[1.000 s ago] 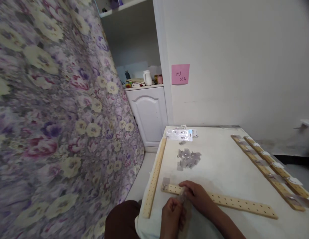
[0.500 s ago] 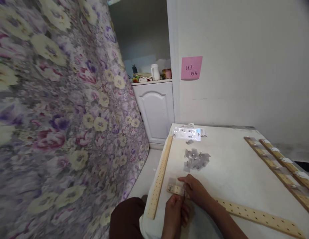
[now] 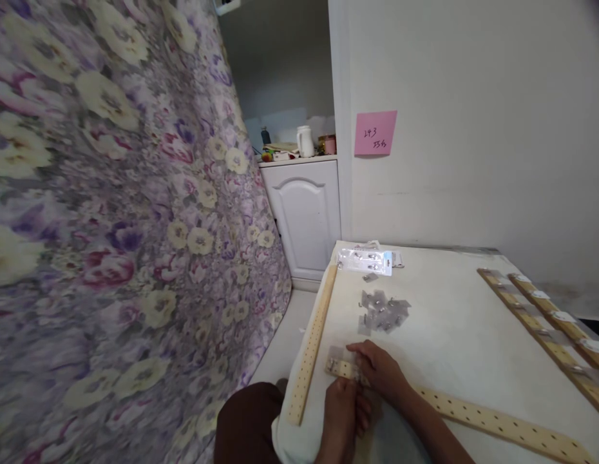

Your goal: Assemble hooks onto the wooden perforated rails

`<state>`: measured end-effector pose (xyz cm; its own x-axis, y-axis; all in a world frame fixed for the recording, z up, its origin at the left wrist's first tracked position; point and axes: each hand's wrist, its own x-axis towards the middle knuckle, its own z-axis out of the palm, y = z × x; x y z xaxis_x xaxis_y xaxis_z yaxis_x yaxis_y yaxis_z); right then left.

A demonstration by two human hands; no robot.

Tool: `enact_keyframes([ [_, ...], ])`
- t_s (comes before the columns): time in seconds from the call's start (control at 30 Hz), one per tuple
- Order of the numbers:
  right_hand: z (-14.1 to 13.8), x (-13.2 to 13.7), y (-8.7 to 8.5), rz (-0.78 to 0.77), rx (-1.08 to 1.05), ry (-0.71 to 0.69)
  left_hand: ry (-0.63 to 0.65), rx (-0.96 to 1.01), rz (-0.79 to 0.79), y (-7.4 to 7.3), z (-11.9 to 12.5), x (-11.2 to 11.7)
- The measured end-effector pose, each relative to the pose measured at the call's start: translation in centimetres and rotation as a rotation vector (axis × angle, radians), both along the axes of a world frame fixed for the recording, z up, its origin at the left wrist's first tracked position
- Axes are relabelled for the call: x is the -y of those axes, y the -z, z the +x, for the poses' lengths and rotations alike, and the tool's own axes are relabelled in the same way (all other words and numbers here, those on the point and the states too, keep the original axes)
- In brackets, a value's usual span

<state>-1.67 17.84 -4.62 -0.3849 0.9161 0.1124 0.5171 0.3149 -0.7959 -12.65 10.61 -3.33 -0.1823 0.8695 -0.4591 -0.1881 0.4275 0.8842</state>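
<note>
A pale wooden strip with rows of holes [image 3: 493, 415] lies slantwise along the near side of the table, its left end under my hands. My left hand [image 3: 342, 407] is closed, fingers curled against the strip's near edge; what they pinch is hidden. My right hand [image 3: 384, 368] lies over the strip from the right, index finger reaching forward and the other fingers bent around the wood. Near the strip's left end sits a clear plastic piece [image 3: 337, 352] with a small metal fitting beside it. Beyond my hands lies a pile of small clear bags with metal parts [image 3: 384, 312].
Another perforated strip [image 3: 312, 348] runs along the table's left edge. At the back lies a clear blister pack [image 3: 364, 261]. Two wooden strips with fittings [image 3: 545, 328] lie on the right. A floral curtain [image 3: 135, 258] hangs left; a white cabinet [image 3: 306, 216] stands behind.
The whole view has shifted slightly. My hands stay at the strip's left end in nearly the same pose; the pile and strips have not moved.
</note>
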Motion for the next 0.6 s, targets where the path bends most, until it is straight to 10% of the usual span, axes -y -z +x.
enact_keyframes([
  [0.6, 0.14, -0.18, 0.64, 0.007, 0.015, 0.046, -0.019, -0.05, 0.009, 0.32, 0.19, 0.02],
])
